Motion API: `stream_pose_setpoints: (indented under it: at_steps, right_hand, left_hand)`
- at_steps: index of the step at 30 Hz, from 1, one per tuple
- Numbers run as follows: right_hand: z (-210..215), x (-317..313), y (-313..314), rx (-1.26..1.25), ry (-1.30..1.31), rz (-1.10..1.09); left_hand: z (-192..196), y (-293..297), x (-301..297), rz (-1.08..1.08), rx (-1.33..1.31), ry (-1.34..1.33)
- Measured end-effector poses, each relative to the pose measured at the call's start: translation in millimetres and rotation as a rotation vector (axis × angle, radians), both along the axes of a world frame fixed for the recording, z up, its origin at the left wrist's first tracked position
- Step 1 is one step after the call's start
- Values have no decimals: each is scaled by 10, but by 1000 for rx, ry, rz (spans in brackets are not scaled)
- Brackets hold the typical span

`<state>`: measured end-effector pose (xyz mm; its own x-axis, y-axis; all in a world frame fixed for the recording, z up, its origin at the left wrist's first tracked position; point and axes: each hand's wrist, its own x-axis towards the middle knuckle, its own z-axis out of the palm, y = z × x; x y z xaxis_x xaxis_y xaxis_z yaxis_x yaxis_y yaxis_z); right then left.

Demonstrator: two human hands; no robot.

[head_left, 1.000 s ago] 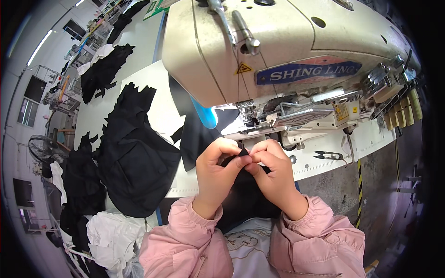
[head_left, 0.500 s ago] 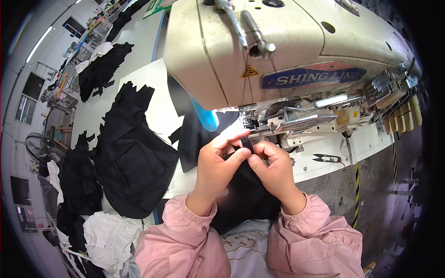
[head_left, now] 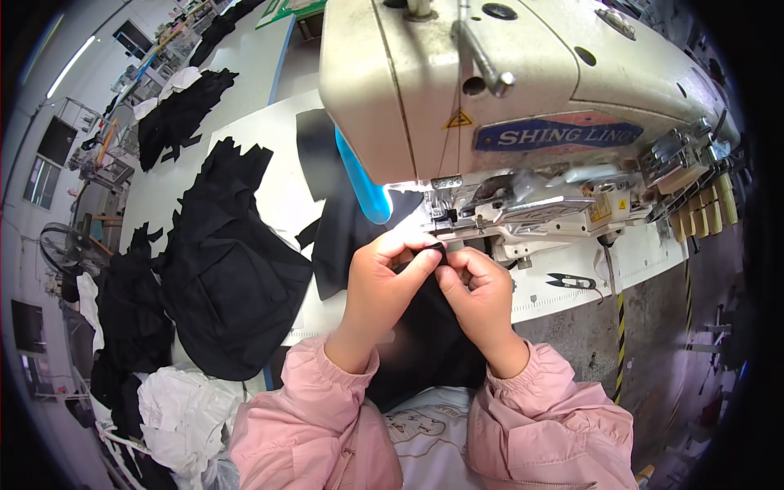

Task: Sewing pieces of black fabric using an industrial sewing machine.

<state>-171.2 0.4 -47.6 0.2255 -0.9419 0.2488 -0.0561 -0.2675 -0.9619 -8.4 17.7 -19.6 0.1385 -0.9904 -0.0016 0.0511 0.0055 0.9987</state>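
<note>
In front of the sewing machine, both hands pinch one folded edge of black fabric. My left hand grips it between thumb and fingers, its fingertips close below the needle area. My right hand holds the same edge from the other side, thumb against forefinger. The thumbs almost meet at the fold. From there the fabric hangs down between my forearms toward my lap. Another part of black cloth lies on the white tabletop left of the machine; whether it joins the held piece I cannot tell.
A blue strip stands beside the lit needle area. Black thread snips lie on the table at right. Heaped black garment pieces cover the left side, above a crumpled white bag. Wooden-looking tabs hang at the machine's right.
The folded black edge, which stood up between my fingertips, is now turned lower and more bunched under my thumbs. Both hands stay close together. The machine sits slightly farther right in the picture.
</note>
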Motion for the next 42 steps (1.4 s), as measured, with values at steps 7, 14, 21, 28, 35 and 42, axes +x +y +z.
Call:
stream_pose_setpoints:
  at_steps: [7, 14, 21, 28, 35, 42]
  right_hand:
    - [-7, 33, 26, 305, -283, 88]
    - [-79, 147, -49, 390, -366, -34]
    - [-129, 174, -67, 398, -333, -65]
    - [-69, 183, -42, 424, -423, -15]
    - [28, 124, -121, 427, -400, 18]
    - [2, 109, -164, 452, -437, -3]
  left_hand:
    - [14, -41, 20, 45, -218, -219]
    - [57, -98, 61, 251, -461, -727]
    - [51, 63, -73, 158, -693, -933]
    - [-85, -9, -33, 151, -656, -1057]
    - [37, -3, -83, 170, -589, -1108]
    - [0, 1, -83, 213, -649, -1145]
